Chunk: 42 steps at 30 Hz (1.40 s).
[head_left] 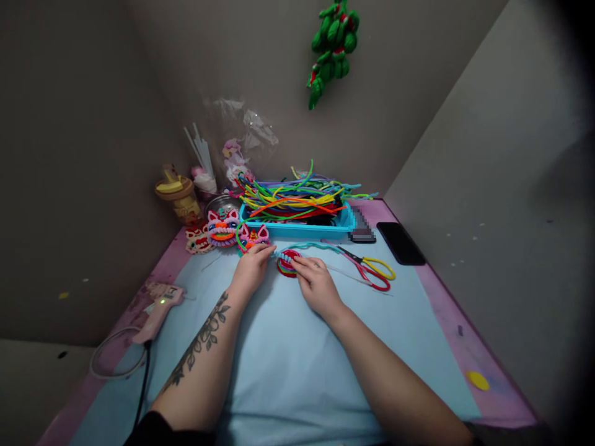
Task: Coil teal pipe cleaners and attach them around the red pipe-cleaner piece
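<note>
Tabletop [283,371], blue-covered, pink at its margins. At far left: one pink glue gun [160,310], small light lit, cord looped at its handle. Behind it: one yellow-and-brown cup [180,201]; one bundle of pale sticks [201,150], upright. Next: two finished-looking fuzzy animal faces [223,229], side by side; a third fuzzy face [256,236], partly hidden by the left hand. Left grip [251,269]: fingertips drawn together, apparently pinching the end of a light-blue strand [282,256]. At centre, between the two hands: one small round piece [289,270], red with coloured bands, the strand lying across its upper side; whether it touches the cloth cannot be told. Behind: one blue tub [297,231], heaped with coloured pipe cleaners [297,197]. Right grip [318,286]: fingers closed over the right edge of the round piece, apparently steadying it. Step in hand, as judged: placing or shaping the strand against the round piece. Next move, as judged: calls for a steady right hold and small fingertip adjustments by the left. Farther right: one pair of scissors [367,265], yellow and red handles, lying partly open; one black phone [400,243], flat; one yellow disc [478,380], near the edge.
</note>
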Each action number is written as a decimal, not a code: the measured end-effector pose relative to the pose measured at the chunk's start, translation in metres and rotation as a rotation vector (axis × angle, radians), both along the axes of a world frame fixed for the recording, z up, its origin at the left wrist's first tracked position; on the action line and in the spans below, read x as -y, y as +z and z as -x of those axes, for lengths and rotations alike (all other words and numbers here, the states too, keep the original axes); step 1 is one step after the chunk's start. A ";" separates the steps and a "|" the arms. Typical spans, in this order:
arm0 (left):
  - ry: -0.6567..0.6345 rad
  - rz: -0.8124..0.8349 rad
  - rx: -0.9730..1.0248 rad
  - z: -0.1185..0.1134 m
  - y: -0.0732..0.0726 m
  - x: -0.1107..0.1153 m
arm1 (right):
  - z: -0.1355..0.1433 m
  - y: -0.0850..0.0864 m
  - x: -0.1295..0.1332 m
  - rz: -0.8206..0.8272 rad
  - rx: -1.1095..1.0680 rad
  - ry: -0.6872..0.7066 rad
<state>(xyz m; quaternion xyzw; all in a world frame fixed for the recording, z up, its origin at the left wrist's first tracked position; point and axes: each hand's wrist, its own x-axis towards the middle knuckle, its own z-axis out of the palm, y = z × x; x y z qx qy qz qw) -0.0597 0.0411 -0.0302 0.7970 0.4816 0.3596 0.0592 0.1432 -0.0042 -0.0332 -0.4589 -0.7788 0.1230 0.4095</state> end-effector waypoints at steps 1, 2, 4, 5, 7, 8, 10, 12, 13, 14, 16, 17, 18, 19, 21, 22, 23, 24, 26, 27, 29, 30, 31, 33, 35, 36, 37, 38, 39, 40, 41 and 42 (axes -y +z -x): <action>0.021 0.014 0.004 0.000 0.001 0.001 | 0.000 0.000 0.000 0.002 -0.002 -0.002; 0.043 0.036 0.011 0.000 0.002 0.002 | 0.000 0.000 0.000 0.003 -0.004 -0.003; 0.079 0.100 0.024 -0.002 0.003 0.005 | 0.000 -0.001 0.000 0.002 -0.007 -0.004; 0.092 0.130 0.018 -0.003 0.003 0.006 | 0.000 0.000 0.000 0.001 -0.006 -0.005; 0.119 0.162 -0.014 -0.006 0.004 0.009 | 0.000 0.000 0.000 -0.003 -0.005 -0.006; 0.131 0.164 -0.031 -0.007 0.004 0.010 | 0.000 0.000 0.000 -0.005 -0.004 -0.008; 0.142 0.171 -0.051 -0.010 0.005 0.011 | 0.000 0.001 0.000 -0.003 0.000 -0.009; 0.136 0.199 -0.044 -0.012 0.005 0.011 | -0.001 0.001 0.000 -0.001 0.002 -0.009; 0.131 0.216 -0.040 -0.013 0.005 0.011 | -0.001 0.000 0.000 -0.001 0.003 -0.010; 0.131 0.232 -0.040 -0.013 0.005 0.011 | -0.001 0.000 0.000 -0.002 0.003 -0.010; 0.145 0.251 -0.045 -0.013 0.004 0.010 | -0.001 -0.002 -0.001 -0.007 0.004 -0.008; 0.155 0.256 -0.049 -0.013 0.004 0.009 | -0.001 -0.002 -0.001 -0.010 0.003 -0.006; 0.167 0.264 -0.049 -0.013 0.003 0.008 | -0.001 -0.002 -0.001 -0.011 0.002 -0.005; 0.178 0.276 -0.040 -0.013 0.003 0.008 | -0.001 -0.002 -0.001 -0.013 0.000 -0.004; 0.188 0.315 0.020 -0.012 0.001 0.006 | -0.001 -0.002 -0.001 -0.017 -0.008 -0.005; 0.191 0.344 0.077 -0.013 0.000 0.005 | -0.001 -0.002 -0.001 -0.016 -0.011 -0.005; 0.194 0.375 0.144 -0.013 -0.001 0.004 | -0.001 -0.002 -0.001 -0.015 -0.015 -0.006; 0.197 0.402 0.204 -0.013 -0.002 0.003 | 0.000 -0.001 -0.001 -0.013 -0.019 -0.007; 0.192 0.465 0.319 -0.015 -0.004 0.002 | -0.001 -0.002 -0.001 -0.004 -0.018 -0.007; 0.183 0.495 0.364 -0.015 -0.004 0.001 | -0.001 -0.003 -0.001 0.000 -0.015 -0.007; 0.165 0.539 0.415 -0.016 -0.005 0.000 | -0.001 -0.004 -0.002 0.007 -0.010 -0.007; 0.162 0.552 0.428 -0.017 -0.006 0.000 | -0.001 -0.005 -0.002 0.009 -0.009 -0.007; 0.163 0.555 0.427 -0.017 -0.006 0.000 | -0.002 -0.005 -0.002 0.009 -0.012 -0.007; 0.175 0.541 0.401 -0.017 -0.007 -0.001 | -0.002 -0.006 -0.002 0.007 -0.014 -0.004; 0.187 0.522 0.376 -0.017 -0.007 -0.001 | -0.002 -0.005 -0.002 0.004 -0.014 -0.003; 0.192 0.513 0.365 -0.016 -0.008 -0.001 | -0.002 -0.004 -0.001 0.002 -0.015 -0.002; 0.195 0.506 0.354 -0.016 -0.008 -0.001 | -0.001 -0.003 -0.001 -0.001 -0.017 -0.003; 0.197 0.501 0.344 -0.016 -0.009 -0.001 | -0.001 -0.003 -0.001 -0.004 -0.021 -0.007; 0.197 0.497 0.338 -0.016 -0.009 -0.001 | -0.001 -0.002 -0.001 -0.009 -0.027 -0.012; 0.196 0.493 0.334 -0.017 -0.010 -0.001 | -0.001 -0.002 -0.001 -0.012 -0.035 -0.019; 0.196 0.490 0.332 -0.017 -0.010 -0.001 | -0.001 -0.002 -0.002 -0.012 -0.049 -0.026; 0.196 0.486 0.332 -0.017 -0.010 -0.001 | 0.000 -0.003 -0.002 -0.004 -0.067 -0.028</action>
